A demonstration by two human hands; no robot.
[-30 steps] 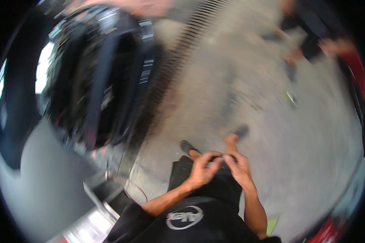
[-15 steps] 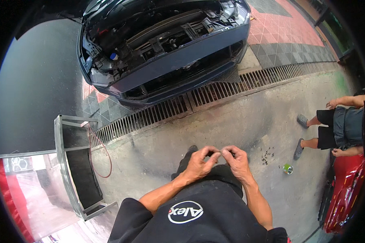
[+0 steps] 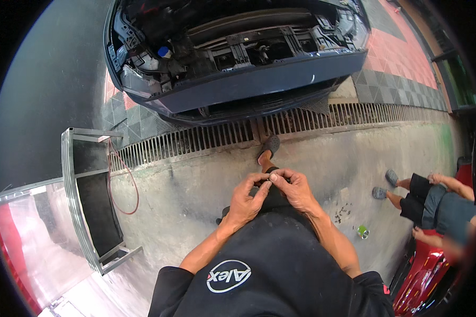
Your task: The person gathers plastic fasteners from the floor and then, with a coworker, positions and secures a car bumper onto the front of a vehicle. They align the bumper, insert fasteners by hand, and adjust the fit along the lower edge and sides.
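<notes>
My left hand and my right hand meet in front of my waist, fingertips pinched together. Something tiny may be between them, but it is too small to make out. Beyond the hands stands a dark blue car with its front end facing me. Its hood is raised and the engine bay shows, with a blue cap at the left. One of my feet, in a grey clog, is forward near the floor grate.
A metal drain grate crosses the floor before the car. To the left stands a metal frame with a red hose. At right lie small dark bits and a green can. Another person sits by a red car part.
I have stepped forward, and the car looks closer. Both hands stay pinched together, with the right thumb now over the fingertips. The other person has leaned, arms shifted.
</notes>
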